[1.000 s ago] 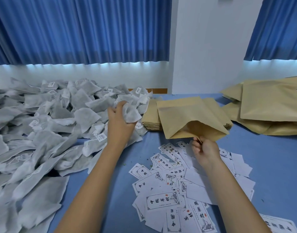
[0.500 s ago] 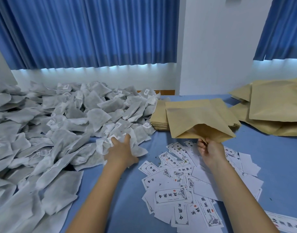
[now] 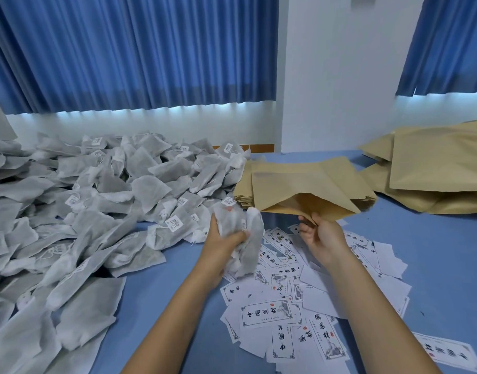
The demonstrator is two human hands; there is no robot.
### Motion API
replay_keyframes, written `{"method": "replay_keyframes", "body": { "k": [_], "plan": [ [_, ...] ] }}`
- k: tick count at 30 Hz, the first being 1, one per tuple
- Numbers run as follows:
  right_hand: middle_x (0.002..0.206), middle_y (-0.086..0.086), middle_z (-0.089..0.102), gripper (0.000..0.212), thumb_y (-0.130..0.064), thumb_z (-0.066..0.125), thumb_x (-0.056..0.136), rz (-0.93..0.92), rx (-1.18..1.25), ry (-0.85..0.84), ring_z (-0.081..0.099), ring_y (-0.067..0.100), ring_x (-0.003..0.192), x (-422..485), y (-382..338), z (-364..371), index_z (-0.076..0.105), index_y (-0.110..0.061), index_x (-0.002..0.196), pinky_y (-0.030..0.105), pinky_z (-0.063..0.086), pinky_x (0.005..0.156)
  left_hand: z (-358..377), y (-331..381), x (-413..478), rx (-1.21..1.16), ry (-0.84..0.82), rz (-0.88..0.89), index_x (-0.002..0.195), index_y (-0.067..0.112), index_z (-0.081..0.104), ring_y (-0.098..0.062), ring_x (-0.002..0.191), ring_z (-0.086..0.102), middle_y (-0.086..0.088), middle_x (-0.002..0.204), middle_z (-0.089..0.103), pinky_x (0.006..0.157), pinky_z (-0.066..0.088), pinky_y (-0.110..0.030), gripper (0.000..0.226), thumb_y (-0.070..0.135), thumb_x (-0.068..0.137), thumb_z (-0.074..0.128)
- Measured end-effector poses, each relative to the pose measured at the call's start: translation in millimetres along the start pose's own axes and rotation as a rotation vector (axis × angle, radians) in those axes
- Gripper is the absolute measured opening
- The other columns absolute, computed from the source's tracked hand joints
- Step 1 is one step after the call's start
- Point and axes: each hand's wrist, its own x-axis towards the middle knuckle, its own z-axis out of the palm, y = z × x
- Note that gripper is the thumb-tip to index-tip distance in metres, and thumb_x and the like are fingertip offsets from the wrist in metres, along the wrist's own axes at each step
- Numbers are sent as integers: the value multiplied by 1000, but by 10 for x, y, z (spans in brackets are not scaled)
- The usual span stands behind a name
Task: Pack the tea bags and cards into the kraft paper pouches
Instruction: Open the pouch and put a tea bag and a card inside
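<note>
My left hand [image 3: 223,242] grips a bunch of grey-white tea bags [image 3: 245,238], lifted off the table just left of the pouch mouth. My right hand [image 3: 319,234] pinches the lower lip of an open kraft paper pouch [image 3: 299,190], whose mouth faces me and gapes. The pouch lies over a stack of flat pouches [image 3: 245,190]. A big heap of tea bags [image 3: 97,201] covers the left of the blue table [image 3: 434,252]. Printed white cards [image 3: 280,314] lie scattered under and in front of my hands.
More kraft pouches [image 3: 434,168] are piled at the right rear. One card [image 3: 447,352] lies apart near the lower right corner. Blue curtains [image 3: 129,49] and a white wall stand behind the table.
My left hand has come away from the heap with a bunch of tea bags and moved right, toward the pouch mouth. My right hand keeps hold of the open pouch.
</note>
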Motion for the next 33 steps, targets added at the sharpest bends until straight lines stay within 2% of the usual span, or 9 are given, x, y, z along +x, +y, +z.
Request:
{"method": "replay_keyframes", "body": {
  "k": [3, 7, 13, 17, 19, 22, 24, 28, 33],
  "plan": [
    [73, 13, 57, 20, -6, 36, 103, -18, -24, 1, 43, 14, 48, -15, 4, 21, 51, -4, 89, 17, 42, 38, -21, 38, -62, -366, -239, -335, 107, 2, 61, -22, 74, 68, -14, 85, 68, 65, 56, -29, 36, 6, 72, 70],
    [65, 7, 61, 19, -12, 41, 102, -48, -287, -14, 51, 16, 55, -41, 116, 66, 55, -6, 91, 25, 45, 55, 92, 171, -155, -377, -578, -453, 77, 5, 74, -19, 66, 69, -10, 75, 71, 62, 56, -25, 20, 14, 60, 70],
    [90, 15, 56, 15, -1, 40, 98, -101, -619, -62, 53, 27, 84, -62, 139, 26, 54, -4, 102, 38, 45, 79, 525, 344, 20, -388, -510, -525, 80, 5, 61, -17, 57, 63, -7, 65, 64, 52, 52, -21, 7, 11, 76, 62],
    [50, 2, 52, 33, -7, 33, 99, -75, -506, -121, 41, 12, 44, -77, 191, 113, 48, -6, 70, 23, 30, 49, 661, 484, 171, -731, -433, -585, 74, 8, 61, -12, 47, 61, -2, 58, 62, 42, 48, -18, 13, 20, 81, 58],
    [60, 3, 54, 29, -7, 33, 99, -80, -460, -110, 43, 12, 50, -72, 211, 113, 51, -11, 77, 19, 32, 45, 774, 470, 239, -522, -354, -430, 86, 7, 60, -10, 49, 60, -1, 61, 62, 41, 46, -17, 11, 16, 88, 55],
    [67, 3, 54, 29, -2, 40, 99, -121, -606, -106, 50, 13, 57, -84, 170, 51, 53, -14, 76, 17, 44, 45, 941, 361, 373, 222, -65, 57, 85, 15, 60, -15, 72, 62, 2, 76, 62, 59, 47, -21, 4, 18, 83, 62],
    [63, 3, 49, 35, 4, 41, 97, -108, -790, -79, 49, 6, 44, -92, 157, 64, 48, -15, 68, 13, 40, 41, 993, 344, 457, 625, -26, 217, 87, 17, 57, -22, 86, 61, -2, 86, 61, 70, 44, -27, 9, 25, 85, 57],
    [61, 9, 41, 42, 9, 28, 98, 30, -940, -60, 42, 12, 35, -145, 195, 176, 42, -8, 63, 18, 29, 36, 1029, 317, 626, 1256, 168, 42, 110, 15, 60, -25, 103, 61, -5, 111, 63, 71, 41, -29, 25, 23, 87, 57],
    [41, 2, 48, 39, 9, 26, 94, -76, -852, -103, 37, 16, 40, -269, 244, 264, 41, -8, 62, 21, 26, 41, 1200, 365, 894, 1316, 49, 81, 123, 17, 55, -27, 111, 55, -8, 122, 57, 87, 43, -33, 36, 30, 89, 55]
  ]
}}
